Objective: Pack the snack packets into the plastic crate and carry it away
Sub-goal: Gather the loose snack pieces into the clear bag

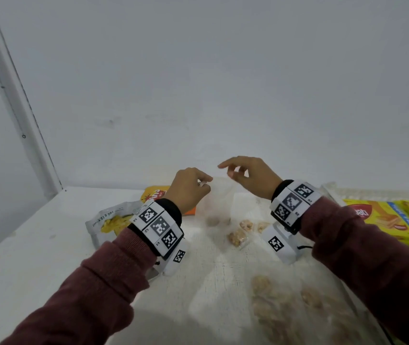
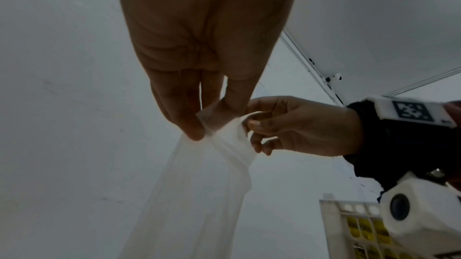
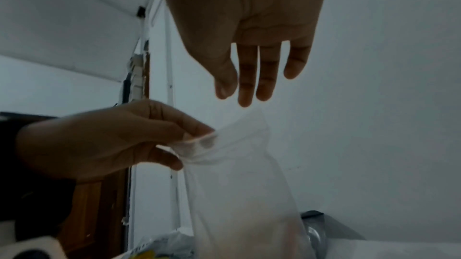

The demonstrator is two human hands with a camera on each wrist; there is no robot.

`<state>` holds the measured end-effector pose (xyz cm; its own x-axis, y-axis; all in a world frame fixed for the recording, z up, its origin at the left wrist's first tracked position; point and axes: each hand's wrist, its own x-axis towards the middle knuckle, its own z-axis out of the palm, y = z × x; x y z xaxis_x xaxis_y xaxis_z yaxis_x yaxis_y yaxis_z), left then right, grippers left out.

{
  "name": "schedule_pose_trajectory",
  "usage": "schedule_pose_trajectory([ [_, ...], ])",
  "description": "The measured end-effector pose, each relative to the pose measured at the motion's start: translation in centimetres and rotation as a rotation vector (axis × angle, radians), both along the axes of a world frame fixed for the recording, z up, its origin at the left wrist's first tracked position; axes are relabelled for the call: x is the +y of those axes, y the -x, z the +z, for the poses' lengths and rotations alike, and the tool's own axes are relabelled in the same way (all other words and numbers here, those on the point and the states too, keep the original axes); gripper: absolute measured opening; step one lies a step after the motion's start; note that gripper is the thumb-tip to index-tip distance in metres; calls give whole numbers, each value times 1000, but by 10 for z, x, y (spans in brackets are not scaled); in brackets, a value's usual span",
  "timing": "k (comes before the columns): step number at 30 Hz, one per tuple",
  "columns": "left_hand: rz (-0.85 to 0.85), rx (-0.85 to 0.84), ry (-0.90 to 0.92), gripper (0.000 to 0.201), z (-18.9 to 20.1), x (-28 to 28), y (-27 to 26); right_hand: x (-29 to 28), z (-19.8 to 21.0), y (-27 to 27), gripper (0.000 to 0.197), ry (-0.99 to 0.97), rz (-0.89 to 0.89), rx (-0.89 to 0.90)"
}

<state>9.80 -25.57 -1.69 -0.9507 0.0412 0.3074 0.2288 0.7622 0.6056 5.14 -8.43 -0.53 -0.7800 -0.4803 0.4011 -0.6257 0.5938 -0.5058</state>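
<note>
Pinching the clear bag (image 1: 219,195) by its mouth above the desk (image 1: 36,245), the left hand (image 1: 190,188) held it up while the right hand (image 1: 249,178) hovered with fingers loose, likely about to spread the opening for the small snack packets (image 1: 238,236).

Head looks down; wrist views look up, close, sharing hands (image 1: 223,185)

table (image 1: 36,245) | pouch (image 1: 108,220) left | loose packets (image 1: 238,236) centre | wafer packs (image 1: 382,220) right

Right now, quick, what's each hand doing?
Left hand: pinching the top edge of the clear plastic bag.
Right hand: open, fingers loose just above the bag, holding nothing.
</note>
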Motion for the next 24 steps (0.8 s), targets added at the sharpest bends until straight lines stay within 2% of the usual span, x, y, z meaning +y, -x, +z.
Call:
schedule_pose_trajectory([
  [2, 8, -9, -10, 29, 1, -3, 1, 5, -1, 9, 26, 97, -143, -42],
  [3, 10, -10, -15, 29, 2, -5, 1, 8, -3, 14, 26, 56, -202, -92],
  [4, 9, -5, -20, 29, 3, -6, 2, 10, -6, 17, 23, -51, -235, -170],
  [6, 8, 1, -34, 29, 5, -9, 3, 8, -17, 16, 20, -355, -184, -329],
  [8, 14, -2, -47, 29, 7, -12, 4, -1, -33, 11, 37, -649, -90, -428],
  [10, 13, -11, -41, 29, 8, -15, 5, -9, -52, 13, 52, -891, -83, -461],
  [12, 8, -26, -13, 29, 9, -18, 5, -16, -67, 17, 56, -1019, -116, -414],
  [17, -7, -64, 52, 29, 8, -24, 3, -18, -72, 10, 48, -1078, -106, -317],
  [18, -4, -66, 57, 29, 8, -25, 3, -18, -72, 10, 39, -1055, -99, -331],
  [19, -1, -70, 59, 29, 8, -27, 3, -17, -72, 11, 31, -1017, -93, -347],
  [22, 5, -79, 64, 29, 7, -30, 4, -14, -68, 23, 46, -819, -41, -432],
  [24, 4, -82, 53, 28, 6, -32, 5, -13, -60, 33, 43, -604, -22, -456],
])
